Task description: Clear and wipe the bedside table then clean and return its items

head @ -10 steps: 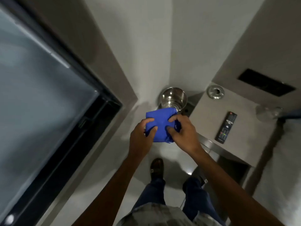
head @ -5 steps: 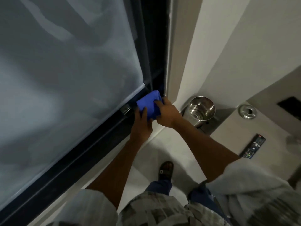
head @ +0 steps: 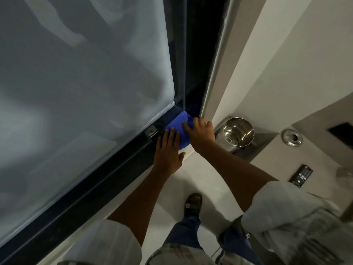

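Both hands lie on a folded blue cloth (head: pixel 178 129) set on the dark sill (head: pixel 107 180) at the lower corner of a frosted glass pane (head: pixel 82 77). The left hand (head: pixel 168 152) is flat, its grip wide, with only its fingertips (head: pixel 172 131) over the cloth's near edge. The right hand (head: pixel 200 131) presses on the cloth's right part with spread fingers; whether its grip closes on the fabric cannot be told. Just right of the cloth, a pale door jamb (head: pixel 219 64) rises. Beyond it, a shiny steel bin (head: pixel 238 131) stands on the floor beside the bench (head: pixel 321 159). The bench carries a round metal ashtray (head: pixel 292 137), a black remote control (head: pixel 301 175) and a blurred clear glass (head: pixel 344 175) at the picture's right edge.
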### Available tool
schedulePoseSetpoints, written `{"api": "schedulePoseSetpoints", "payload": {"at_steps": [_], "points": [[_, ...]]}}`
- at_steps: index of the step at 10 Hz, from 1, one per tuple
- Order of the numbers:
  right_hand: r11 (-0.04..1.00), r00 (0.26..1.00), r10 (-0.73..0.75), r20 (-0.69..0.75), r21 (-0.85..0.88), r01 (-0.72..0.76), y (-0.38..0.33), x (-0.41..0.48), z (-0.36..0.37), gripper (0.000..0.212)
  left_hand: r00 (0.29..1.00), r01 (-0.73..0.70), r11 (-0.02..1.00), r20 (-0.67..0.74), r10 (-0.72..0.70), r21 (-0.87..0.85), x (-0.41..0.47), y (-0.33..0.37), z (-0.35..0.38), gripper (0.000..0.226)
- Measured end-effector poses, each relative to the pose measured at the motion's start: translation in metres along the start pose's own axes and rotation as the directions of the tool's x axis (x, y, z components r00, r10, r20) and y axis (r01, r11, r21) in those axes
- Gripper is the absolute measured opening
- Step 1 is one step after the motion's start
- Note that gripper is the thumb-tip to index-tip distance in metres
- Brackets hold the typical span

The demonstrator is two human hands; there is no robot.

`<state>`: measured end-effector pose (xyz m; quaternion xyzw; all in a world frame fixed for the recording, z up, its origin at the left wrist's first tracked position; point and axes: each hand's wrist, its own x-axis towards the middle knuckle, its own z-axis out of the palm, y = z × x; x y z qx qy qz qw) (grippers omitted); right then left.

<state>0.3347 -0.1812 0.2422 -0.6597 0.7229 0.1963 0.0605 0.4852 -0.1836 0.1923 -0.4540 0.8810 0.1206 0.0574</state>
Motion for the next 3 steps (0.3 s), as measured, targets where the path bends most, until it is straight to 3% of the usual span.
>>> {"api": "schedulePoseSetpoints", "payload": {"at_steps": [2,3], "points": [[0.981,0.995,0.001,-0.104,0.192,0.019,0.014,-0.029,-0.008,0.074,0.997,0.012,1.000,-0.071,-0.012,0.002,-0.010,0.003,-0.008,0.094],[0.963,0.984,0.126,-0.124,0.253,-0.091,0.037,-0.058,-0.001,0.068,0.996,0.018,0.997,-0.083,-0.012,0.071,-0.022,0.028,-0.008,0.094]]}}
